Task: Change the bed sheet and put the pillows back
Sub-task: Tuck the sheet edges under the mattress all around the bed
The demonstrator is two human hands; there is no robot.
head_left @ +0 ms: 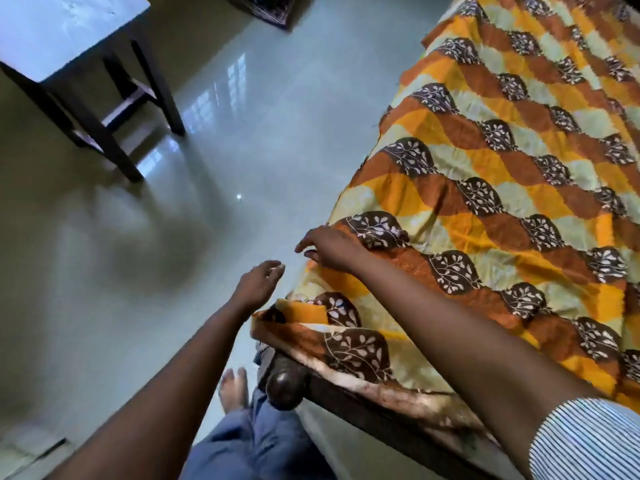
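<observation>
Both hands at the bed's edge, sheet spread out
Bed sheet (502, 174) covers the bed from 12 to 5 o'clock, its corner bunched by the dark bedpost (285, 386) at 6. Right hand (329, 249) released, fingers loosely extended, on the sheet's edge near centre. Left hand (258, 282) released, over the floor (242, 133) just beside it. Table (62, 29) at 10 o'clock

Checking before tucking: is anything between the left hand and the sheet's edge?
Nothing visible does. The left hand hovers open over the floor beside the sheet edge, only air between them.
</observation>
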